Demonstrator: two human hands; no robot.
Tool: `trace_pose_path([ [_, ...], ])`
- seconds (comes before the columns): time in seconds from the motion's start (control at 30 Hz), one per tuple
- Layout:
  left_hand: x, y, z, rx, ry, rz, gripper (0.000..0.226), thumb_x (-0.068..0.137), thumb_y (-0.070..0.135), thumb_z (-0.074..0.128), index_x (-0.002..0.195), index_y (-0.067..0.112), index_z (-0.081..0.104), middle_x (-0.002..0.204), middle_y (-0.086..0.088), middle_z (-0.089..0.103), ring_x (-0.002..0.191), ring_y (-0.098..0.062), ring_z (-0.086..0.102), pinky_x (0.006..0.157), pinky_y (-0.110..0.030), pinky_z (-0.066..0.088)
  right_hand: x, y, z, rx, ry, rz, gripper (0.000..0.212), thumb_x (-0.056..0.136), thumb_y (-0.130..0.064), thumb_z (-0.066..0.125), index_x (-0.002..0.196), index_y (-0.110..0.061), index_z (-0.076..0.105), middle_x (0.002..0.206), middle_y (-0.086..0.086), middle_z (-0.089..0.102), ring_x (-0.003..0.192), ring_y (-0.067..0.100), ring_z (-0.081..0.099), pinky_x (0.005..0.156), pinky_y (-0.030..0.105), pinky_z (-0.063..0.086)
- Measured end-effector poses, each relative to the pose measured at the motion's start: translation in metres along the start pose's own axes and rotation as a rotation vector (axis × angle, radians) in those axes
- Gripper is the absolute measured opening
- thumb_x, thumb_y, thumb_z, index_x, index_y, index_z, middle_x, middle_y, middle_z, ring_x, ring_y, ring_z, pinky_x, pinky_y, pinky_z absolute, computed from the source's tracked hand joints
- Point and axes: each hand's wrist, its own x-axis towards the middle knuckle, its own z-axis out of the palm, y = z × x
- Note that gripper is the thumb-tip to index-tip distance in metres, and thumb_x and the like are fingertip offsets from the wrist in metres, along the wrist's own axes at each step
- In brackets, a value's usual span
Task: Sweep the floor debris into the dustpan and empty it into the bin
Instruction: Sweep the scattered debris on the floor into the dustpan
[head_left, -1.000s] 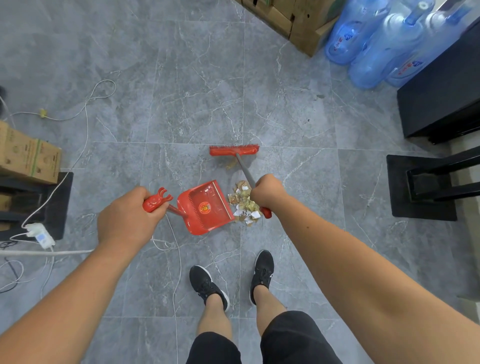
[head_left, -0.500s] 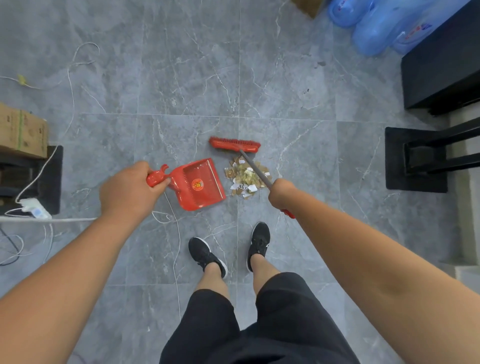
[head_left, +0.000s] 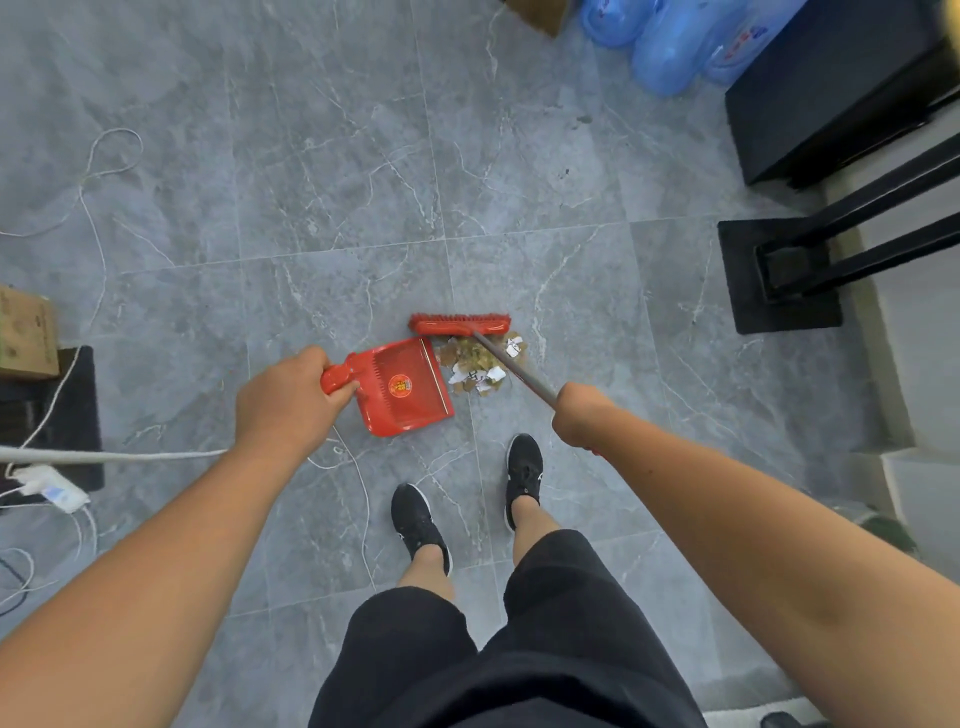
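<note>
A red dustpan (head_left: 408, 387) lies flat on the grey tile floor, its open edge facing right. My left hand (head_left: 283, 402) grips its red handle. Right beside the open edge sits a small pile of debris (head_left: 480, 364), brown scraps and white paper bits. A red broom head (head_left: 460, 323) rests on the floor at the far side of the pile. Its grey shaft runs back to my right hand (head_left: 579, 415), which is closed round it. No bin is in view.
My two black shoes (head_left: 524, 470) stand just behind the dustpan. White cords and a power strip (head_left: 49, 488) trail at the left by a cardboard box (head_left: 26, 332). Blue water bottles (head_left: 670, 41) and black furniture (head_left: 836, 88) stand at the far right, with a black stand base (head_left: 776, 275) on the floor.
The dustpan has turned and come down flat, its open edge now against the pile. The broom head has shifted to the right, behind the debris. My right hand has slid back along the shaft.
</note>
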Motion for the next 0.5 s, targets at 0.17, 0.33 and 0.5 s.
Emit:
trace_pose_path([
  [0.17, 0.005, -0.015, 0.003, -0.002, -0.048, 0.024, 0.038, 0.087, 0.052, 0.068, 0.084, 0.017, 0.056, 0.087, -0.006, 0.068, 0.082, -0.035, 0.064, 0.064, -0.036, 0.042, -0.021, 0.0, 0.017, 0.017, 0.02, 0.026, 0.026, 0.093, -0.009, 0.051, 0.119, -0.004, 0.056, 0.078, 0.005, 0.046, 0.065, 0.022, 0.054, 0.06, 0.034, 0.049],
  [0.33, 0.007, -0.031, -0.001, -0.03, -0.048, 0.035, 0.036, 0.088, 0.051, 0.068, 0.086, 0.017, 0.057, 0.084, -0.004, 0.065, 0.079, -0.033, 0.061, 0.066, -0.036, 0.042, -0.033, 0.004, 0.03, 0.072, 0.053, 0.054, 0.026, 0.093, -0.009, 0.048, 0.115, -0.004, 0.059, 0.079, 0.005, 0.049, 0.061, 0.019, 0.05, 0.049, 0.03, 0.043],
  [0.5, 0.004, -0.051, -0.012, -0.054, -0.023, 0.037, 0.036, 0.086, 0.052, 0.07, 0.085, 0.019, 0.057, 0.079, -0.002, 0.062, 0.074, -0.03, 0.056, 0.065, -0.035, 0.039, -0.042, 0.01, 0.032, 0.149, 0.08, 0.08, 0.028, 0.094, -0.012, 0.044, 0.115, -0.007, 0.061, 0.084, 0.008, 0.054, 0.062, 0.023, 0.053, 0.046, 0.03, 0.043],
])
